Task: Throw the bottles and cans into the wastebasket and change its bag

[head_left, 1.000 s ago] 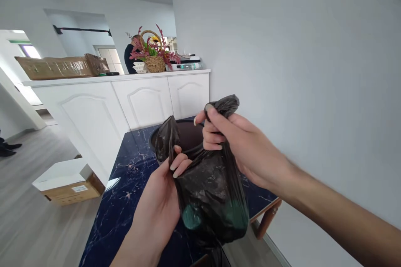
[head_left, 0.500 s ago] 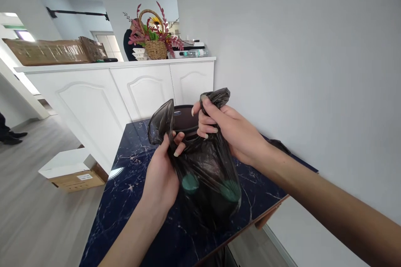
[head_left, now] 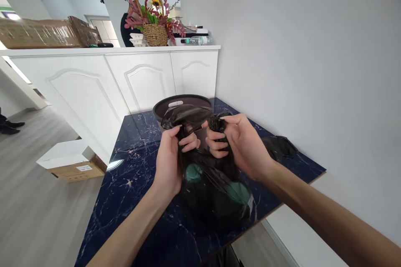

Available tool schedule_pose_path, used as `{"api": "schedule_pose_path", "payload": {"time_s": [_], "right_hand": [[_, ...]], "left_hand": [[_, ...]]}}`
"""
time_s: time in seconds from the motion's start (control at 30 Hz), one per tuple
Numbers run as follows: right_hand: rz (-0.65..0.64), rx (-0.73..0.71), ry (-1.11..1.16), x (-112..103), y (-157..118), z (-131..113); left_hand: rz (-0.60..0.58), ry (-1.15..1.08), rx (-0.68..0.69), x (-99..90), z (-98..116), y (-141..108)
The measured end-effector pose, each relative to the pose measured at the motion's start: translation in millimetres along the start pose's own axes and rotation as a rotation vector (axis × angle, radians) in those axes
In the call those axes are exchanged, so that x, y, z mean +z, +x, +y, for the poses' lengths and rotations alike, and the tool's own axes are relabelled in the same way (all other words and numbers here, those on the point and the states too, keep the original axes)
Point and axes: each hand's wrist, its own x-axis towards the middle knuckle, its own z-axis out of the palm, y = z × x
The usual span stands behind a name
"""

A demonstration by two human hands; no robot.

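A thin black plastic bag (head_left: 213, 200) rests near the front edge of the dark blue marbled table (head_left: 134, 167). Green round shapes show through its film, but what they belong to I cannot make out. My left hand (head_left: 171, 154) is closed on one gathered side of the bag's top. On the other side, my right hand (head_left: 239, 142) has its fingers wrapped round a bunched part of the top. Right behind the bag stands a dark round bin (head_left: 159, 108) with a slot in its rim, partly hidden by the bag and my hands.
Another crumpled black plastic bag (head_left: 280, 147) lies at the table's right, by the wall. White cabinets (head_left: 147, 75) at the back carry a flower basket (head_left: 156, 34), a plastic bottle (head_left: 199, 40) and a large carton (head_left: 40, 33). A cardboard box (head_left: 73, 160) sits on the floor at left.
My right hand has come down level with my left, bunching its side of the bag. The upright flap at my left hand has folded over, and more of the bin shows.
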Motion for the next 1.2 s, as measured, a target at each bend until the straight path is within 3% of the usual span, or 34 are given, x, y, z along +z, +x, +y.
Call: {"api": "schedule_pose_path", "payload": {"time_s": [0.1, 0.27, 0.4, 0.5, 0.63, 0.73, 0.83, 0.97, 1.1, 1.2], "right_hand": [[0.002, 0.057, -0.019, -3.7, -4.0, 9.8], [0.040, 0.084, -0.350, -2.9, -19.4, 13.8], [-0.038, 0.091, -0.380, -9.9, -24.5, 14.5], [-0.128, 0.103, -0.271, -17.6, -22.7, 18.6], [-0.160, -0.049, -0.281, -16.6, -22.5, 21.5], [-0.105, -0.115, -0.143, -8.4, -22.7, 18.2], [0.017, -0.058, -0.020, 0.3, -19.4, 12.2], [0.110, -0.004, -0.027, 8.6, -13.6, 7.1], [0.107, 0.020, -0.143, 13.6, -14.9, 4.0], [-0.010, 0.006, -0.381, 15.7, -19.8, -2.5]], "left_hand": [[0.009, 0.110, 0.047, -1.9, -6.4, -1.3], [0.036, 0.534, 0.031, -10.7, -14.0, -4.2], [-0.032, 0.585, -0.009, -11.9, -12.0, -3.1], [0.015, 0.554, -0.014, -10.1, -8.5, -2.4], [0.048, 0.500, -0.036, -7.9, -4.1, -4.2], [0.055, 0.540, 0.051, -7.2, 0.8, -6.1], [-0.009, 0.605, 0.141, -6.5, 8.8, -7.6], [-0.063, 0.735, 0.275, -3.7, 23.1, -11.8], [-0.048, 0.757, 0.341, -0.3, 35.9, -20.3], [-0.120, 0.894, 0.368, -0.3, 43.6, -26.4]]}}
